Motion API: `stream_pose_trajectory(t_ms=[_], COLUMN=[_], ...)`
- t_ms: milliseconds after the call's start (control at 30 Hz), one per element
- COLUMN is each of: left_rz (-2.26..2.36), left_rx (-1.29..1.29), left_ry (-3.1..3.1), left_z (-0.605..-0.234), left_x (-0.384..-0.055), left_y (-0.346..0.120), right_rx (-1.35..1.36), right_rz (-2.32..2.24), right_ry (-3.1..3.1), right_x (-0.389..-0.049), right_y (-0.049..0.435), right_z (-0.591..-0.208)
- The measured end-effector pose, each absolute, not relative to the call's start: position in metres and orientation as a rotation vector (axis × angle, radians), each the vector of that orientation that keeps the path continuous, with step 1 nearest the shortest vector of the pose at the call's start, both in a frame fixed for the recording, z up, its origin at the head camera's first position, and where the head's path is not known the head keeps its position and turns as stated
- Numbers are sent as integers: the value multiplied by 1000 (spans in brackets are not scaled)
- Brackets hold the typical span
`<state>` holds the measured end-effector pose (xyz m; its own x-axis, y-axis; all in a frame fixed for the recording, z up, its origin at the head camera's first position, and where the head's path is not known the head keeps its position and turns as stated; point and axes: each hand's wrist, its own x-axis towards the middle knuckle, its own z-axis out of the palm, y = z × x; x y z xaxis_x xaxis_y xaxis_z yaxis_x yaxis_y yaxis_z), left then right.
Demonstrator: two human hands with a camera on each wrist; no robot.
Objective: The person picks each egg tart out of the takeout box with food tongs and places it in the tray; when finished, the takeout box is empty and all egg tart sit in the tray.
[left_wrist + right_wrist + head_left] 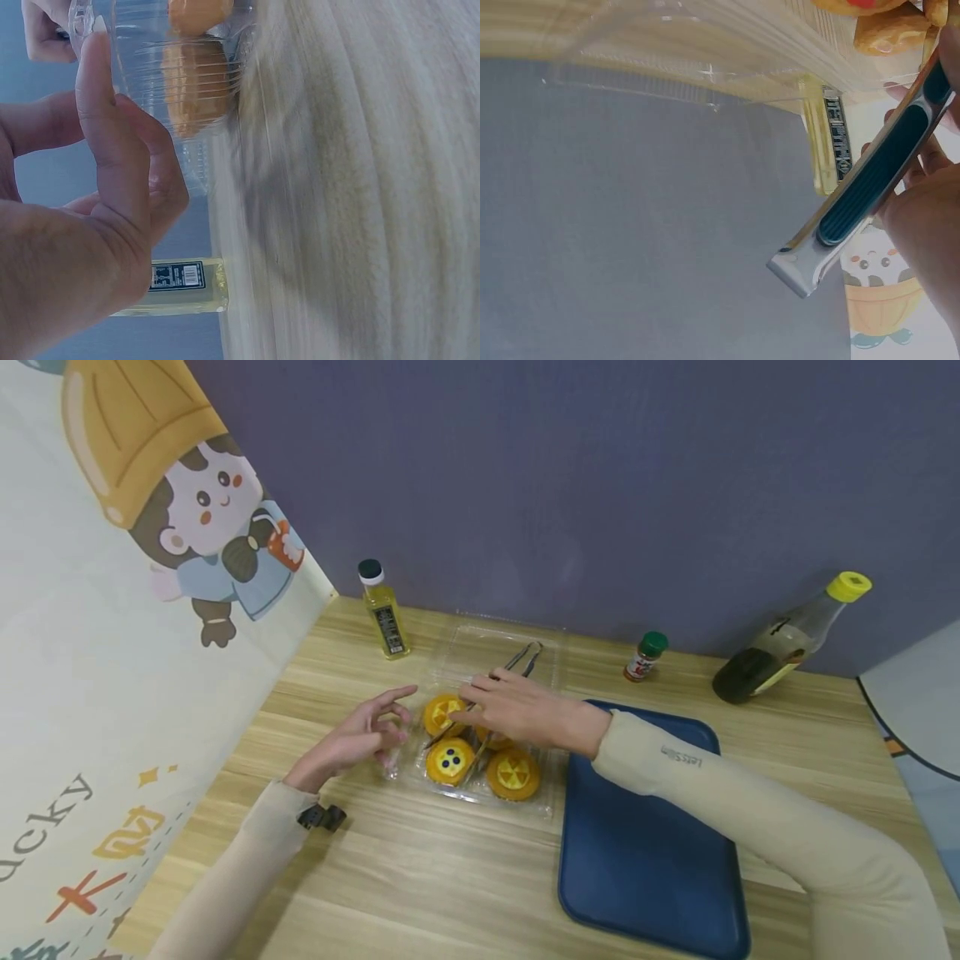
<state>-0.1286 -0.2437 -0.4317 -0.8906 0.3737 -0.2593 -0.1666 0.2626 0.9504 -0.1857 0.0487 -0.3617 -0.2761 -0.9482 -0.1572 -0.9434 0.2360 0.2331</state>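
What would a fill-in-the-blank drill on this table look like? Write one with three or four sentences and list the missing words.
1. The right hand grips a pair of ____ over the tarts.
2. The tarts sit in a clear plastic ____ with its lid folded open.
3. The tray to the right of the tarts is ____ in colour.
4. The small spice jar by the wall has a ____ cap.

Missing words: tongs; container; blue; green

Metal tongs (501, 693) — slanted over clear tart box (480, 727)
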Motion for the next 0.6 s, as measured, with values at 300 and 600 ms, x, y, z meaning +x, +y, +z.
stream_pose_trajectory(t_ms=[300,600], left_rz=[1652,1649], left_rx=[182,200], left_ry=[2117,2125], left_z=[-430,-429], left_x=[-127,-126], left_y=[-242,-242], right_rx=[1893,1868], right_rz=[-575,-514], right_ry=[-2383,-2370], right_x=[-182,-179], right_y=[44,52], right_z=[-359,-362])
